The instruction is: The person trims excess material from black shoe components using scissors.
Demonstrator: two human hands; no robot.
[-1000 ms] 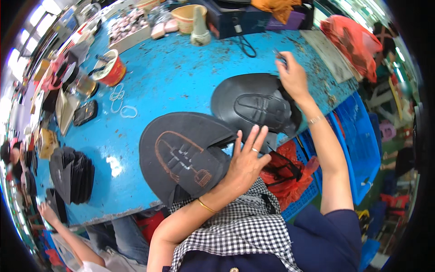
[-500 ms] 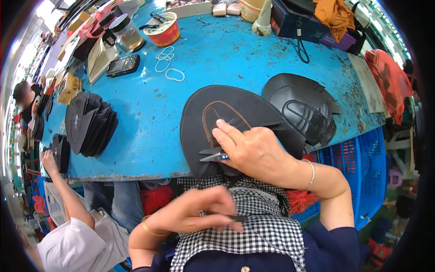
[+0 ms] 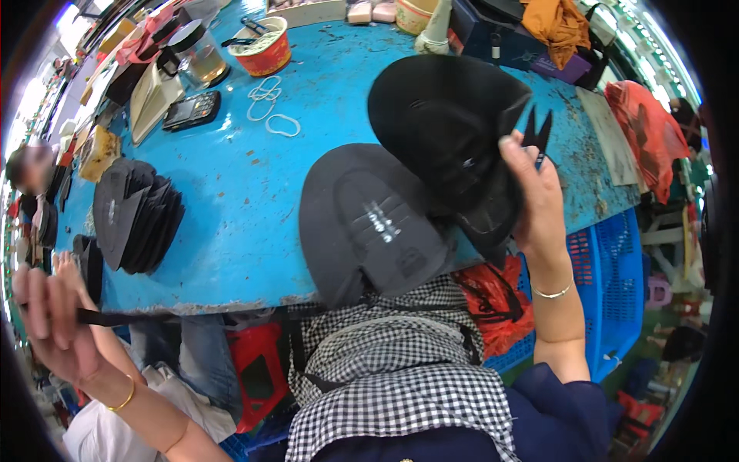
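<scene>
My right hand is closed round the edge of a black shoe upper, lifted at the right and blurred by motion. Dark thread snips stick up from the same hand, blades apart. Another black upper, with pale print on it, lies on the table's front edge, partly over my lap; the lifted upper overlaps its right side. Far left, my left hand is raised with fingers stretched out, smeared by motion. Beside its fingers shows a narrow black strip; whether they touch it is unclear.
A stack of black uppers stands on the blue table at left. Behind are a phone-like device, white loops, a red tub and a glass jug. A blue crate stands right; a co-worker sits left.
My right hand has moved up and right, raising a black upper over where the right-hand pile lay. The printed upper now shows in front. My left hand has swung from my lap to far left.
</scene>
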